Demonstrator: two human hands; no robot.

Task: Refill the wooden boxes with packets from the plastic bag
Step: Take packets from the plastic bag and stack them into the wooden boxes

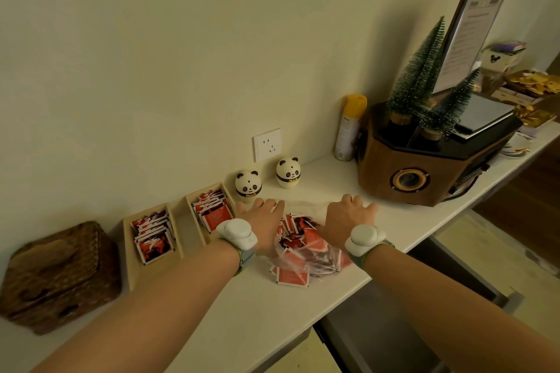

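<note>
A clear plastic bag full of red packets lies on the white counter between my two wrists. A few packets spill out at its near end. My left hand lies flat, fingers straight, at the bag's left side. My right hand reaches over the bag's far right end with fingers spread. Two wooden boxes stand to the left: the nearer-left box and the right box, each holding a row of upright red packets.
Two panda figurines stand by the wall behind the boxes. A wooden speaker with small fir trees sits to the right, a yellow-capped spray can beside it. A wicker box stands at far left. An open drawer lies below the counter edge.
</note>
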